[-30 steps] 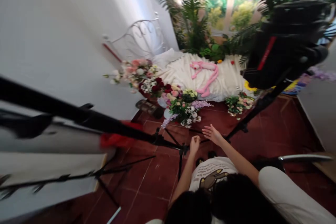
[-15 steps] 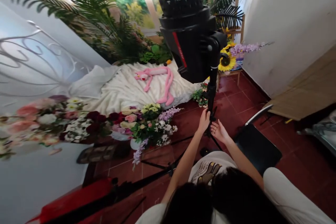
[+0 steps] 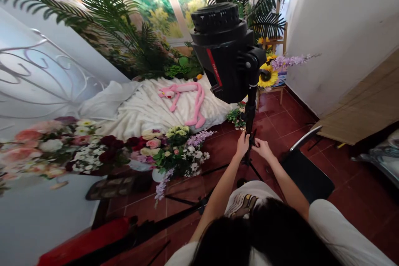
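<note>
A black studio light (image 3: 218, 52) with a red stripe is mounted on top of an upright black light stand (image 3: 249, 118). Low on its pole, my left hand (image 3: 242, 145) is wrapped round the shaft from the left. My right hand (image 3: 262, 149) is closed at the pole's right side, its fingertips pinched on what looks like a small dark knob. The fingers partly hide that knob. Below my hands, the stand's legs spread over the red tiled floor (image 3: 183, 174).
A black-seated chair (image 3: 307, 174) stands to the right. Artificial flowers (image 3: 174, 147) line the left, before a white blanket (image 3: 137, 112) bearing a pink plush toy (image 3: 198, 106). Another black pole with a red cover (image 3: 84, 243) slants across the lower left. Sunflowers (image 3: 268, 75) stand behind the light.
My right hand has gone from open beside the pole to closed fingers against it. My left hand stays on the pole. The light appears slightly lower in view.
</note>
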A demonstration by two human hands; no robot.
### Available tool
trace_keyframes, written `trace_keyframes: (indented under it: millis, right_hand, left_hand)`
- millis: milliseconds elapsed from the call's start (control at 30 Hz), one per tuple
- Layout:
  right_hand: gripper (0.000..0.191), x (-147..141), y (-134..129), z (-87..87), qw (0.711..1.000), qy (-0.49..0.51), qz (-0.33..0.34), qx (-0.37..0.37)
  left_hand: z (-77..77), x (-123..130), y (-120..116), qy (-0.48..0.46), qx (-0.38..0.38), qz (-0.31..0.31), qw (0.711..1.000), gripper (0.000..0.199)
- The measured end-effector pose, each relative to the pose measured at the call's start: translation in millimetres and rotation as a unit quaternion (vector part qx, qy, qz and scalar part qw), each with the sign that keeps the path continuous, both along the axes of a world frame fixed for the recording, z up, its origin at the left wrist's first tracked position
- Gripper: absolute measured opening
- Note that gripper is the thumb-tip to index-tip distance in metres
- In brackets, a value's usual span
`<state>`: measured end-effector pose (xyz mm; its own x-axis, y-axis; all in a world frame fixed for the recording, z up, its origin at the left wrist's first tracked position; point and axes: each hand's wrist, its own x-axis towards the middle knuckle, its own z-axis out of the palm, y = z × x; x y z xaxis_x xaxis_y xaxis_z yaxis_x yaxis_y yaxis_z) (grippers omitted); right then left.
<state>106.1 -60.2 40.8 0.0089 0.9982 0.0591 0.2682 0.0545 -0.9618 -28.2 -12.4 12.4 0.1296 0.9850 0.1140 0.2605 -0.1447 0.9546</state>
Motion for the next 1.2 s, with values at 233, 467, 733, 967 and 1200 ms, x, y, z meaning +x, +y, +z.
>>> trace_keyframes:
  millis: [233, 467, 733, 967, 1200]
  right_hand:
    - [0.070, -9.8, 35.8, 117.9, 0.982, -0.014, -0.008, 0.190]
    - [0.039, -43.6, 67.9, 145.5, 0.979, -0.058, -0.050, 0.190]
    - [0.038, -46.5, 48.4, 36.8, 0.990, -0.075, -0.081, 0.089]
    - [0.044, -29.4, 41.9, 44.8, 0.987, -0.111, -0.020, 0.118]
    - [0.034, 0.6, -11.7, 1.2, 0.981, -0.188, -0.042, 0.005]
  left_hand:
    - [-4.0, 3.0, 3.6, -0.023, -0.008, 0.001, 1.000, 0.038]
    - [2.1, -5.7, -3.9, -0.006, 0.030, -0.026, 0.999, 0.038]
    - [-7.2, -16.5, -1.6, 0.032, 0.056, -0.057, 0.996, 0.042]
    - [-11.6, -18.3, -1.9, 0.100, 0.074, -0.024, 0.992, 0.033]
    - [-13.5, -16.2, -4.8, 0.138, 0.086, -0.004, 0.987, 0.030]
